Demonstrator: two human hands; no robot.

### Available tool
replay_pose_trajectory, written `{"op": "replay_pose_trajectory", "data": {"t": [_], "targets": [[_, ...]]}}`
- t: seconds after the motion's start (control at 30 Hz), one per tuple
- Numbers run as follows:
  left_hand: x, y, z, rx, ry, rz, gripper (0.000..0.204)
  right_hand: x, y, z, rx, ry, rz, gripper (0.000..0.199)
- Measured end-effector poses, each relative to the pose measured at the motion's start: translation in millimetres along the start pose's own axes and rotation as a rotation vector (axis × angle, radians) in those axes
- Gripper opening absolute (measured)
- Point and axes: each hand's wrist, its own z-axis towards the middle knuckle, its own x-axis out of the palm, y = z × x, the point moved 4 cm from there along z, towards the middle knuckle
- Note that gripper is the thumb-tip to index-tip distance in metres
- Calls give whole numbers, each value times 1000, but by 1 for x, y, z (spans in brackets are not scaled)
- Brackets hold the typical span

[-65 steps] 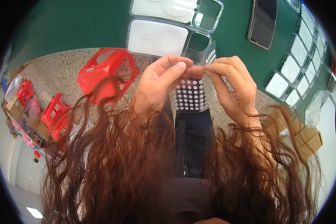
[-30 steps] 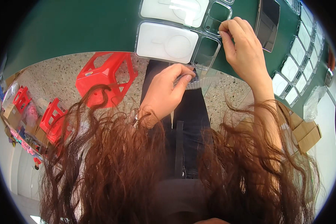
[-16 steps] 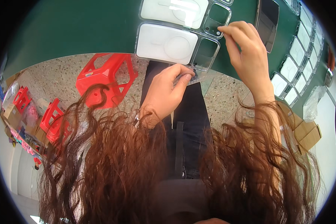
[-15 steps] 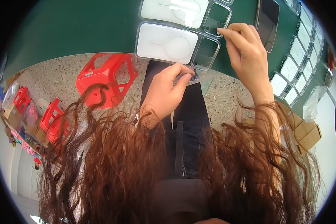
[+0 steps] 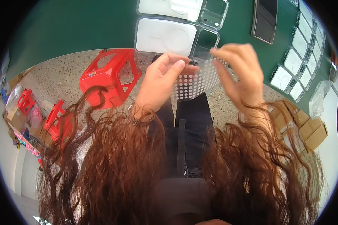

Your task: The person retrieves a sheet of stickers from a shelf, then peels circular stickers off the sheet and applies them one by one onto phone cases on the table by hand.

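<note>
A clear sheet of round white dot stickers (image 5: pixel 191 84) hangs bent between my hands, over my lap and just in front of the table edge. My left hand (image 5: pixel 157 80) is curled at its left side, fingers against the sheet and thumb raised a little. At the upper right edge of the sheet, my right hand (image 5: pixel 240 71) pinches it between thumb and fingers; this hand is slightly blurred. Just beyond lies a clear phone case with a white back panel (image 5: pixel 165 35), its camera cutout partly behind the sheet. A second such case (image 5: pixel 191 9) lies farther back, a small white dot by its cutout.
A dark phone (image 5: pixel 265 22) lies on the green table (image 5: pixel 82 30), to the right of the cases. Rows of more cases (image 5: pixel 298 56) stretch along the right side, near a crumpled plastic bag (image 5: pixel 319 99). Red stools (image 5: pixel 107 78) stand on the left; cardboard boxes (image 5: pixel 308 127) sit lower right.
My right hand has come down from the farther case's cutout to the sticker sheet. The sheet has been lifted and spread into view, and my left thumb has risen off its pinch.
</note>
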Motion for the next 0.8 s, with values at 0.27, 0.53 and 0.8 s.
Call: {"op": "replay_pose_trajectory", "data": {"t": [0.27, 0.53, 0.8], "targets": [[6, 3, -11, -62, 50, -94, 22, 25, 12, -47, 203, 28, 93, 23], [4, 8, -15, -65, 62, -39, 22, 31, 19, -58, 260, -65, 205, 18], [-3, 17, -10, -89, 64, -104, 22, 39, 14, -59, 231, -58, 209, 17]]}}
